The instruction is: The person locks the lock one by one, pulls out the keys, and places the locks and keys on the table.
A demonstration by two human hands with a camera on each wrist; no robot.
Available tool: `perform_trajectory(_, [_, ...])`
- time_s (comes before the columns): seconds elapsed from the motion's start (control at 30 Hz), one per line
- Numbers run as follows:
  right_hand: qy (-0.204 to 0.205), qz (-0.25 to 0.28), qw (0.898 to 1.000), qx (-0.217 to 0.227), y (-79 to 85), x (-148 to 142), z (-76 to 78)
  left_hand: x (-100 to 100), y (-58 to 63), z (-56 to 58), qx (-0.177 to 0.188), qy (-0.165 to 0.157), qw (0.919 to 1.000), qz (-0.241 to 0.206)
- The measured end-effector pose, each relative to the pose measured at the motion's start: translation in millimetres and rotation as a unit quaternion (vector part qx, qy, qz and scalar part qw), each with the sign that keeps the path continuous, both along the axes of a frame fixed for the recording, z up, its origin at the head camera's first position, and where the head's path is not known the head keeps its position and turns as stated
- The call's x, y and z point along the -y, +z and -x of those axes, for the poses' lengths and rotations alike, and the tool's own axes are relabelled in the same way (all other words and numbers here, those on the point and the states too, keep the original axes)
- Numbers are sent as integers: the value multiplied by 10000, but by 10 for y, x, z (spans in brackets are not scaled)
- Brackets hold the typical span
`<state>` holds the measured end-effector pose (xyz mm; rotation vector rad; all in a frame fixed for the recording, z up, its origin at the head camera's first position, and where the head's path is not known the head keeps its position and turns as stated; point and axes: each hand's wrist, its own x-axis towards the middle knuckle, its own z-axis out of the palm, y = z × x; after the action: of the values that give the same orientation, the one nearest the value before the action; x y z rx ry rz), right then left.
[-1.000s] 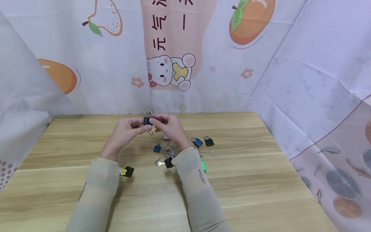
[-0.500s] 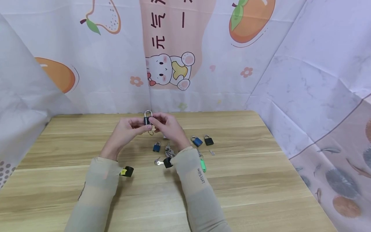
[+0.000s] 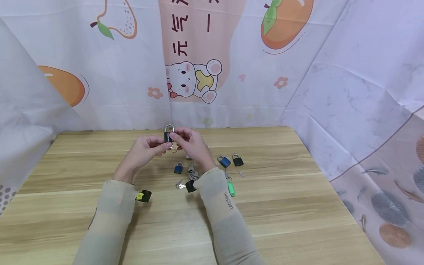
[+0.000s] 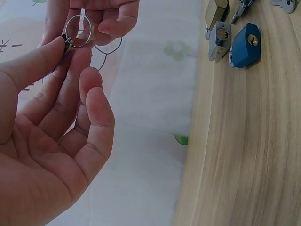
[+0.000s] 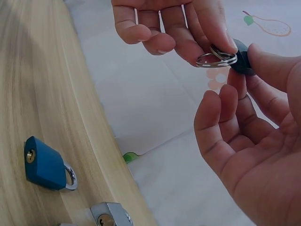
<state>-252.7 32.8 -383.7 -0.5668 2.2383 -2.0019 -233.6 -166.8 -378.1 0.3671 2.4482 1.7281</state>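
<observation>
Above the far part of the table, both hands hold a black padlock [image 3: 168, 137] upright, its silver shackle at the top. My left hand [image 3: 142, 152] pinches its lower left side between thumb and fingers. From the right, my right hand [image 3: 195, 147] grips the body with the thumb across its front. Below the lock hangs a metal split ring [image 4: 80, 31], close to the fingers of both hands. In the right wrist view the ring [image 5: 216, 60] looks doubled beside the dark lock body [image 5: 242, 59]. Whether a key sits in the lock is hidden by fingers.
On the wooden table [image 3: 291, 221] lie two blue padlocks, one [image 3: 178, 168] near the middle and one [image 3: 224, 161] farther right beside another black padlock [image 3: 237, 160]. A key bunch [image 3: 193, 172], a green tag [image 3: 231, 188] and a silver padlock [image 4: 220, 42] lie nearby.
Both hands stay in nearly the same place, with the padlock raised very slightly. Bright gold-coloured metal at the ring below the lock shows more now. The head view has shifted a little.
</observation>
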Motion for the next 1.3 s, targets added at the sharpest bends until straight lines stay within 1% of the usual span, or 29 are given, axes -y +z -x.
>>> perform_trajectory(0.2, [89,-130,9999,-57,-7,1,6,13,8,-5,143,26,9999,-77])
perform_trajectory(0.37, [124,-204,9996,-118,-2,0,-4,5,28,-14,184,-22,9998,-117])
perform_trajectory(0.63, [17,-267,9995,-148,-7,8,-3,-1,44,-18,316,-18,9995,-39])
perform_trajectory(0.8, [-38,-381,9991,-176,0,12,-3,6,33,-12,397,-21,9992,5])
perform_trajectory(0.93, [-58,-502,9985,-205,-3,9,3,13,14,1,442,-90,9990,-17])
perform_trajectory(1.1, [-68,-536,9983,-216,-9,8,0,24,-6,8,418,-160,9990,21])
perform_trajectory(1.17, [-67,-444,9989,-165,-11,7,2,32,-3,-6,451,-275,9985,115])
perform_trajectory(1.23, [-247,-279,9992,-147,-14,-3,11,48,-3,-21,499,-685,9957,367])
perform_trajectory(1.3, [-528,-108,9982,-262,-16,-24,28,67,-4,-35,630,-1163,9890,667])
